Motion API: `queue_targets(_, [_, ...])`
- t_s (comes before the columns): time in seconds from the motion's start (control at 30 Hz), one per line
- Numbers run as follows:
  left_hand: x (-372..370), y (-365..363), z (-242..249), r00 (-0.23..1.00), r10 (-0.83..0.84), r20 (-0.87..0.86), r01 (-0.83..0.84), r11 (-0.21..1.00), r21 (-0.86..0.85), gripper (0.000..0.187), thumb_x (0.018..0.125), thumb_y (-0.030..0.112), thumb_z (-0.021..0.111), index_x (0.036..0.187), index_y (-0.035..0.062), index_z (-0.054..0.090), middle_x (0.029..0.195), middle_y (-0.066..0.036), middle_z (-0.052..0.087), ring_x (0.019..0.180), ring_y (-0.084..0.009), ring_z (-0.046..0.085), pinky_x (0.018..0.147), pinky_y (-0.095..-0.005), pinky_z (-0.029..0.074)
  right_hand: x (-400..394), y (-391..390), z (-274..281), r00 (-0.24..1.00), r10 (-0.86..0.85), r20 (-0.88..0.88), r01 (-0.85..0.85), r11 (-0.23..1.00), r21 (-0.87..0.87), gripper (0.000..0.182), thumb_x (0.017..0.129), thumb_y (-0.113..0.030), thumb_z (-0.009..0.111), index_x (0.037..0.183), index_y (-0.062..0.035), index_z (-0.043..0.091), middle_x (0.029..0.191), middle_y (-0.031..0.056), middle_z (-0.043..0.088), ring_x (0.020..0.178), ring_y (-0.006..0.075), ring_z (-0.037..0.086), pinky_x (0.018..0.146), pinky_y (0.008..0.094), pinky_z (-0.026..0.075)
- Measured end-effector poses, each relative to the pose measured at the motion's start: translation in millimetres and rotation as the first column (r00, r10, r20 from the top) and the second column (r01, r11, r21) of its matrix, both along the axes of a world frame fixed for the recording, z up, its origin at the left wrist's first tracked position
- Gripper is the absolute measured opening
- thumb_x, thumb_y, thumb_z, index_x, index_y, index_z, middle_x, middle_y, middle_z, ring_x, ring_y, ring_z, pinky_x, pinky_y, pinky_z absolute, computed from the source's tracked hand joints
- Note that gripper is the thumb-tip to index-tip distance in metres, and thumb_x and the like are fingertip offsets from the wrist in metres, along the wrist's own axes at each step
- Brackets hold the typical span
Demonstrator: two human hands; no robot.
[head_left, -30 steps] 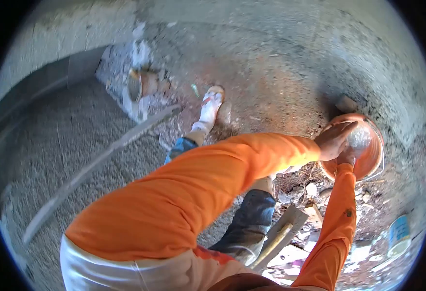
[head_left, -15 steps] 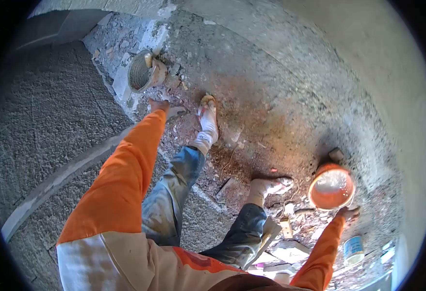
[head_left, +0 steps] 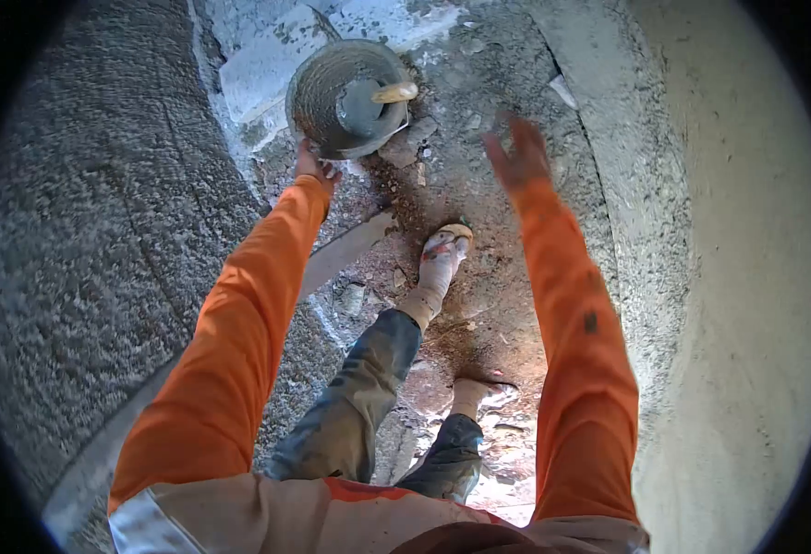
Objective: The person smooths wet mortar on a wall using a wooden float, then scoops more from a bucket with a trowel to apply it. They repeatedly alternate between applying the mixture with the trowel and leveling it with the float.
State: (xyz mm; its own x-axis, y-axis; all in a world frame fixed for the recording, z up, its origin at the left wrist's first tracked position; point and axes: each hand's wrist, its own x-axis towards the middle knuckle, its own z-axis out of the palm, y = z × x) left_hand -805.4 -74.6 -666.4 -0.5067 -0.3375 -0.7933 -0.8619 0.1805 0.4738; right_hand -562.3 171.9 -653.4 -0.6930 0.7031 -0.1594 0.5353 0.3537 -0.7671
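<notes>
A grey, mortar-crusted bucket (head_left: 306, 103) stands at the upper left of the head view, its mouth facing me. Inside it lies a tool with a pale wooden handle (head_left: 394, 92); its grey blade seems to rest on the bottom. My left hand (head_left: 317, 169) is at the near left edge of the bucket, with its fingers curled against the rim. To the right of the bucket, my right hand (head_left: 520, 157) is held out over the ground, fingers apart and nothing in it, slightly blurred.
Pale slabs (head_left: 262, 69) lie beside and behind the bucket. A long flat strip (head_left: 348, 249) runs along the rough grey surface (head_left: 101, 212) to the left. Rubble and reddish dirt surround my sandalled feet (head_left: 445, 245). A plastered wall (head_left: 729, 277) rises at the right.
My view has swung toward the grey bucket, which now looks larger. My left hand has come up to its rim. My right hand has left the orange bucket, now out of view.
</notes>
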Motion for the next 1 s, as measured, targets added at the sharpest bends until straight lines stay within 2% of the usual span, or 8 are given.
queue_targets(0.17, [-25.3, -29.6, -31.9, 0.995, -0.095, 0.011, 0.088, 0.953, 0.289, 0.029, 0.085, 0.035, 0.055, 0.106, 0.0154, 0.051, 0.096, -0.003, 0.053, 0.086, -0.0206, 0.052, 0.077, -0.0425, 0.047, -190.0, -5.8, -1.7, 0.74, 0.51, 0.438, -0.555, 0.832, -0.031, 0.048, 0.087, -0.05, 0.039, 0.115, -0.015, 0.055, 0.131, 0.0092, 0.044, 0.125, 0.0311, 0.036, 0.101, 0.0395, 0.031])
queue_targets(0.2, [-27.4, -40.6, -43.0, 0.995, -0.098, -0.002, 0.094, 0.944, 0.318, 0.026, 0.085, 0.034, 0.055, 0.104, 0.0166, 0.052, 0.09, -0.002, 0.054, 0.08, -0.019, 0.052, 0.073, -0.0426, 0.048, -206.0, -11.7, 2.7, 0.671, 0.529, 0.52, -0.416, 0.849, -0.326, 0.04, 0.089, -0.042, 0.037, 0.117, -0.0186, 0.052, 0.132, 0.0098, 0.043, 0.119, 0.032, 0.043, 0.098, 0.0421, 0.034])
queue_targets(0.47, [-14.7, -37.5, -45.2, 0.998, 0.034, -0.049, -0.015, 0.937, 0.349, 0.025, 0.079, 0.017, 0.067, 0.089, 0.0185, 0.045, 0.081, 0.001, 0.053, 0.068, -0.012, 0.049, 0.049, -0.0292, 0.041, -181.9, -66.1, 17.4, 0.404, 0.594, 0.695, -0.551, 0.765, -0.334, 0.051, 0.081, -0.032, 0.057, 0.127, -0.0159, 0.045, 0.123, 0.0153, 0.051, 0.108, 0.022, 0.055, 0.087, 0.0424, 0.043])
queue_targets(0.6, [-17.9, -11.5, -35.9, 0.996, -0.062, -0.071, 0.085, 0.908, 0.41, 0.015, 0.081, 0.018, 0.063, 0.091, 0.0149, 0.051, 0.077, 0.002, 0.055, 0.062, -0.0123, 0.05, 0.048, -0.028, 0.04, -95.0, -6.2, 85.3, 0.835, 0.505, 0.219, -0.167, 0.611, -0.774, 0.059, 0.079, -0.036, 0.059, 0.124, -0.0041, 0.039, 0.108, 0.0178, 0.059, 0.096, 0.0332, 0.057, 0.083, 0.0395, 0.043])
queue_targets(0.67, [-16.5, 11.6, -32.9, 0.985, -0.136, -0.107, 0.166, 0.912, 0.376, 0.014, 0.08, 0.016, 0.063, 0.088, 0.0151, 0.052, 0.072, 0.002, 0.055, 0.057, -0.0121, 0.049, 0.045, -0.027, 0.038, -18.6, 1.7, 82.3, 0.933, 0.358, 0.044, -0.249, 0.73, -0.637, 0.055, 0.075, -0.03, 0.062, 0.119, -0.0044, 0.04, 0.097, 0.0185, 0.061, 0.089, 0.0326, 0.059, 0.082, 0.039, 0.044])
queue_targets(0.87, [18.6, 69.7, 10.2, 0.947, -0.29, -0.14, 0.305, 0.947, 0.099, 0.021, 0.074, 0.014, 0.067, 0.087, 0.0166, 0.05, 0.078, 0.003, 0.055, 0.06, -0.0082, 0.046, 0.048, -0.0227, 0.034, 124.1, 64.7, 96.5, 0.69, 0.188, 0.699, 0.296, 0.808, -0.509, 0.049, 0.076, -0.029, 0.06, 0.112, -0.0032, 0.038, 0.093, 0.0208, 0.059, 0.084, 0.0383, 0.059, 0.073, 0.0421, 0.049])
queue_targets(0.93, [47.2, 89.6, 35.2, 0.915, -0.356, -0.192, 0.377, 0.922, 0.088, 0.019, 0.075, 0.012, 0.066, 0.084, 0.0162, 0.05, 0.073, 0.003, 0.054, 0.056, -0.0075, 0.045, 0.047, -0.0228, 0.034, 175.7, 78.6, 57.3, 0.719, 0.178, 0.672, -0.128, 0.984, -0.125, 0.041, 0.084, -0.035, 0.05, 0.113, -0.0076, 0.04, 0.103, 0.0238, 0.052, 0.078, 0.0405, 0.059, 0.074, 0.0458, 0.049])
queue_targets(1.0, [73.9, 101.6, 49.7, 0.875, -0.457, -0.16, 0.478, 0.867, 0.137, 0.018, 0.076, 0.013, 0.065, 0.082, 0.0144, 0.048, 0.065, 0.004, 0.052, 0.05, -0.0069, 0.045, 0.045, -0.0215, 0.037, 212.0, 108.8, 39.1, 0.572, -0.087, 0.816, 0.293, 0.95, -0.104, 0.04, 0.087, -0.043, 0.044, 0.107, -0.0082, 0.045, 0.096, 0.0254, 0.056, 0.079, 0.0449, 0.058, 0.072, 0.051, 0.046])
